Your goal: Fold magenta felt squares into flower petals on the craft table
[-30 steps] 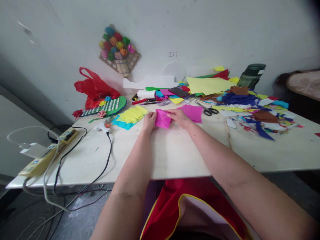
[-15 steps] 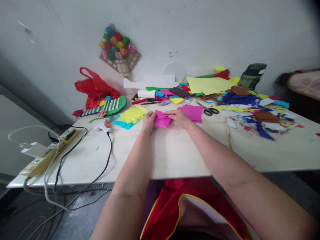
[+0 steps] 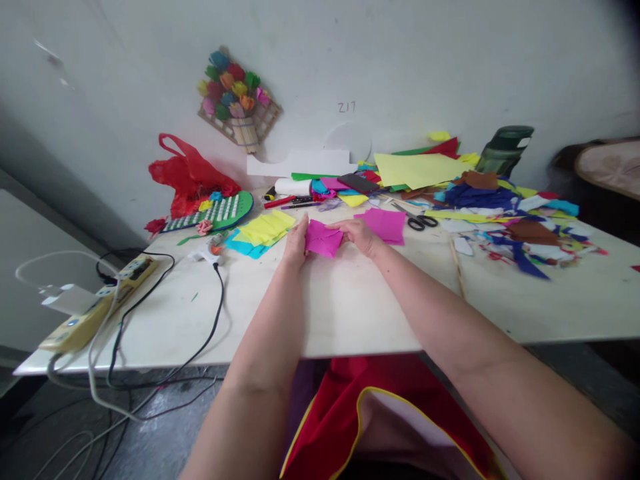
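Observation:
A small stack of magenta paper squares (image 3: pixel 323 239), creased on top, is between my hands over the table. My right hand (image 3: pixel 359 235) pinches it at the upper right edge, thumb and fingers closed on the paper. My left hand (image 3: pixel 297 241) stands edge-on along its left side, fingers stretched out and touching the paper; its far fingers are partly hidden. Another magenta paper pile (image 3: pixel 385 227) lies just behind my right hand. Yellow paper squares (image 3: pixel 267 228) lie over blue paper squares (image 3: pixel 244 245) left of my left hand.
Black scissors (image 3: pixel 421 221) and colourful scraps (image 3: pixel 530 233) lie to the right. A glue gun (image 3: pixel 206 252) with a cable, a power strip (image 3: pixel 95 310) and a green woven piece (image 3: pixel 225 212) are on the left. A bottle (image 3: pixel 505 152) stands at the back right.
The magenta stack has shifted slightly left and lies squarer. My left hand has gone from pinching its edge to standing straight against it. My right hand keeps its pinch.

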A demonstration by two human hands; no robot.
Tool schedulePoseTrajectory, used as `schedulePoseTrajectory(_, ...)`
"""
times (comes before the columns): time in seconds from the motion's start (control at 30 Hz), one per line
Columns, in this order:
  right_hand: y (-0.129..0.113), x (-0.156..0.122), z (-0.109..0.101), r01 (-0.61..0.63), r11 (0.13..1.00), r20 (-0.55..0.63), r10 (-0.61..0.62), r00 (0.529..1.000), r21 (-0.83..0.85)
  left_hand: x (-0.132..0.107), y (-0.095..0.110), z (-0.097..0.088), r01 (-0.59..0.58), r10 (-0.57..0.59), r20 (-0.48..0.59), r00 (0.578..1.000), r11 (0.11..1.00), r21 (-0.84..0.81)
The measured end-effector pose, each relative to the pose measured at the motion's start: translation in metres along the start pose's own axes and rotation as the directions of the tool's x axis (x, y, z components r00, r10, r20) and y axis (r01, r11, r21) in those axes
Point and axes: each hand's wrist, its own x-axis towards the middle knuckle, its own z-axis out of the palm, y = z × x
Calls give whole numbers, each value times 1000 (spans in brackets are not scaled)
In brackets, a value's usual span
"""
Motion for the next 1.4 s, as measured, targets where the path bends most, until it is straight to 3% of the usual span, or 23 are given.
schedulePoseTrajectory(0.17, -1, -1, 0, -48, 995, 37, 45, 998, 93, -5, 0, 0, -63, 53, 102, 993, 993, 99)
schedulePoseTrajectory(0.4, 1, 2, -1, -111, 982, -5, 113, 994, 152, -5, 0, 0, -106, 99, 104, 990, 992, 65)
schedulePoseTrajectory(0.77, -7, -4, 0, -258, 966, -38, 258, 965, -1, -2, -3, -1, -129, 124, 121, 985, 991, 33)
schedulePoseTrajectory(1.17, 4, 3, -5, -203, 975, -64, 198, 978, -86, -2, -2, 0, -128, 123, 99, 988, 991, 49)
schedulePoseTrajectory(1.4, -4, 1, -5, -243, 970, -70, 244, 967, 18, 1, -6, -3, -154, 149, 128, 980, 988, 30)
